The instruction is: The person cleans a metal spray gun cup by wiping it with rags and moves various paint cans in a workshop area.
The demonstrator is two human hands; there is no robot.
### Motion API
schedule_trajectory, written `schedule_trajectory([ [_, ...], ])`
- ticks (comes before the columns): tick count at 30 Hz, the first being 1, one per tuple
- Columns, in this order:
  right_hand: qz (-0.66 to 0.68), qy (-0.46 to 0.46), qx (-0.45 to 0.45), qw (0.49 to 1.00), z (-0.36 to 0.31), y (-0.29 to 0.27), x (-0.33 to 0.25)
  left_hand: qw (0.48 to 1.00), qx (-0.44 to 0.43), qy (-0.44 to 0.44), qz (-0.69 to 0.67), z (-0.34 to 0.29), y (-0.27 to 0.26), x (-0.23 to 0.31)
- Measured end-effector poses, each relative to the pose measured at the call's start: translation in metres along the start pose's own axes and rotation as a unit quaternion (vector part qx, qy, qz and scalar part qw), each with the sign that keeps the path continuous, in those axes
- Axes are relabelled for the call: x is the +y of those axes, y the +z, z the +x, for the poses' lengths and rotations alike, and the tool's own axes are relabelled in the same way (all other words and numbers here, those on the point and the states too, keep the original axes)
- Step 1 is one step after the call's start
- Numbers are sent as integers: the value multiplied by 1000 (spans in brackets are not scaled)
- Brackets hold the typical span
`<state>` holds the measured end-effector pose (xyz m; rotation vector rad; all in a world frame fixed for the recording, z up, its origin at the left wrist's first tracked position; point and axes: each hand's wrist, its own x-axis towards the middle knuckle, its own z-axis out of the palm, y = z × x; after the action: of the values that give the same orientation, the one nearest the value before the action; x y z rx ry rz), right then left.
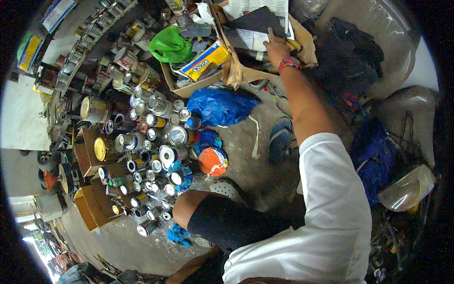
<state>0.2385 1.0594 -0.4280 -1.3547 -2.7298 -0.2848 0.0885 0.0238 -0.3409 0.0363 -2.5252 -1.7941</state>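
My right hand (276, 48), with a red watch on its wrist, reaches over an open cardboard box (241, 73) at the top. Its fingers are apart, one stretched onto the edge of a dark, stiff-looking sheet (259, 21). Below the fingers lies a white paper (250, 39), and printed newspaper (279, 9) stands behind the sheet. Rolled or tube-like yellowish things (294, 45) lie beside the hand. Part of my left forearm (194, 266) shows at the lower edge; the left hand itself is out of sight.
Many paint cans (172, 155) crowd the floor at left, near opened cartons (92, 206). A second box (177, 90) holds a green bag (171, 45) and a yellow-blue package (204, 61). Blue plastic (220, 106) and an orange cloth-like bundle (213, 161) lie before my knee. Covered, dark items fill the right.
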Motion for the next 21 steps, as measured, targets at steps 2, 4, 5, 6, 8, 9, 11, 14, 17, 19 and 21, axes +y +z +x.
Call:
schedule_trajectory([
  [2, 0, 6, 40, 999, 11, -14, -12, 994, 77, -45, -57, 1, 8, -4],
  [4, -15, 5, 16, 1000, 14, -7, -15, 990, 104, -67, -64, 3, 13, -9],
  [5, -32, 4, -25, 999, 12, 3, -10, 989, 111, -76, -63, 5, 17, -10],
  [6, -48, 3, -63, 997, 15, 10, -6, 988, 118, -81, -64, 6, 19, -11],
  [8, -34, -3, -67, 997, 0, 8, -22, 984, 141, -90, -55, -2, 10, -6],
  [9, -11, 0, -53, 999, -5, 8, -21, 983, 149, -96, -56, -5, 8, -7],
  [11, 105, 86, -69, 988, 12, 4, -21, 980, 159, -105, -60, -7, 5, -8],
  [14, 340, 102, -62, 933, 55, 24, 37, 980, 147, -116, -72, 10, 20, -18],
  [17, 692, 195, -57, 693, 29, -27, -20, 974, 183, -120, -54, -11, -4, -6],
  [19, 734, 185, -31, 652, 35, -33, -8, 975, 177, -124, -60, -2, -1, -8],
  [21, 735, 205, -10, 646, 46, -41, -5, 973, 179, -130, -64, 2, -3, -10],
])
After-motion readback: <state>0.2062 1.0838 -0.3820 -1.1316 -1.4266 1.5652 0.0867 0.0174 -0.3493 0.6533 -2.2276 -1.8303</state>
